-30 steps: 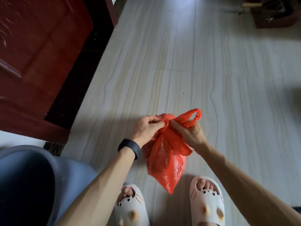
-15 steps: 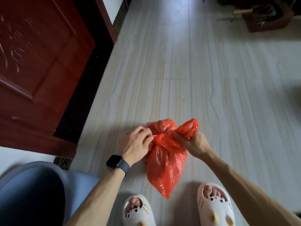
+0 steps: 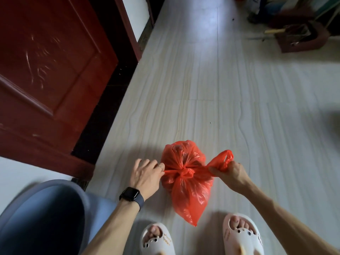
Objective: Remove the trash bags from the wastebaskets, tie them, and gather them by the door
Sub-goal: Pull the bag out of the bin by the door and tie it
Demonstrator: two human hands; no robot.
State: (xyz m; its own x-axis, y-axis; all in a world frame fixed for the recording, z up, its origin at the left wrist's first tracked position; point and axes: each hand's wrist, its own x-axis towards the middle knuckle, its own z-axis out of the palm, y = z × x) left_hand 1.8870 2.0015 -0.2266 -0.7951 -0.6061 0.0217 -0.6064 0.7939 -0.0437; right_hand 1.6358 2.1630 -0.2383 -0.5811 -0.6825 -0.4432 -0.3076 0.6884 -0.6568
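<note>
Both hands pinch the crinkled red plastic trash bag: left hand and right hand each grip a handle, stretched taut from the knot, above pale tiles near the red wooden door.

No text, label, brand, number or sign can be read anywhere in the frame. The dark watch face at lower centre-left is blank. The pale scratch marks on the red door at upper left form no letters. The cluttered items at the upper right are too blurred to show any writing, and the orange bag at lower centre carries no print that can be made out.
</note>
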